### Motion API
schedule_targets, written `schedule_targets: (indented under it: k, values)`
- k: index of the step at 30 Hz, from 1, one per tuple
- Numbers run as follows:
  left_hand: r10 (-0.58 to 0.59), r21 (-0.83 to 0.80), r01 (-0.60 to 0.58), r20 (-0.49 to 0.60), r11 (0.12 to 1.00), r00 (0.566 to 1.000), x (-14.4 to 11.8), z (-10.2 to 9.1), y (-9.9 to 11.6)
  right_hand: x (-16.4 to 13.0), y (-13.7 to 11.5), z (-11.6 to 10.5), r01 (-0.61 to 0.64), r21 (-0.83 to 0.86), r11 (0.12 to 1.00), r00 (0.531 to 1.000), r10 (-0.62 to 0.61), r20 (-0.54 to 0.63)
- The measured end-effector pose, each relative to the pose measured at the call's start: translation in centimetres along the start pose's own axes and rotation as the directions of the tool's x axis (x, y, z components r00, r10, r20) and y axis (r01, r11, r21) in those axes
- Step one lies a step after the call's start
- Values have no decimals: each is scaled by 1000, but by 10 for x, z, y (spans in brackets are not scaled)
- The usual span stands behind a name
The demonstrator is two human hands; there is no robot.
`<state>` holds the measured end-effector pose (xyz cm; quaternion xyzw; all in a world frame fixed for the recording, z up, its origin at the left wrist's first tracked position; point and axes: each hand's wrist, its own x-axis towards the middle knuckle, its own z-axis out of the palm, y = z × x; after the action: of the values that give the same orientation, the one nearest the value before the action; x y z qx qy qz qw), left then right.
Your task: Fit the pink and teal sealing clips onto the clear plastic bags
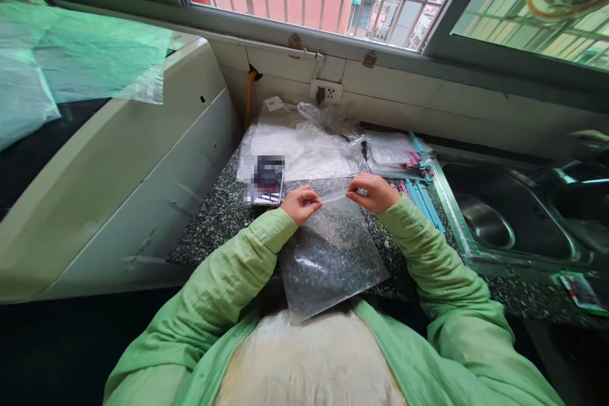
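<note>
A clear plastic bag (333, 254) hangs between my two hands, its top edge stretched taut and its body lying over the counter's front edge towards me. At the top left corner my left hand (301, 204) pinches it. My right hand (373, 193) is closed on the top right corner. Just beyond my left hand lies a phone (269, 183), its screen partly blurred out. Several blue strips (425, 203) lie to the right of my right hand, with a few pink ones beside them.
More clear plastic bags (309, 146) are spread at the back of the speckled counter (204, 219). Filled clear packets (394, 152) lie right of them. A metal sink (514, 209) is set in at the right. A large white appliance (157, 158) stands left. A wall socket (326, 91) sits behind.
</note>
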<state>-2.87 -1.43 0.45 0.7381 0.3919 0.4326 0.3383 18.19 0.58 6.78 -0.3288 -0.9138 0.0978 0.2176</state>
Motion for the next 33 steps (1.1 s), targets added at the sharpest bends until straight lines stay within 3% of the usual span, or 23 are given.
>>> schedule_targets:
  k: [11, 17, 23, 33]
  values:
    - [8, 36, -9, 21, 999, 1000, 1, 0, 2, 2, 15, 9, -19, 52, 998, 1000, 19, -4]
    - [-38, 106, 37, 9, 994, 999, 0, 0, 0, 1, 11, 8, -20, 21, 1000, 1000, 20, -6]
    - [2, 201, 2, -20, 979, 1000, -1, 1, -3, 2, 5, 6, -2, 7, 1000, 1000, 3, -22]
    - [38, 131, -34, -27, 991, 999, 0, -1, -1, 2, -4, 9, 38, 21, 999, 999, -38, -37]
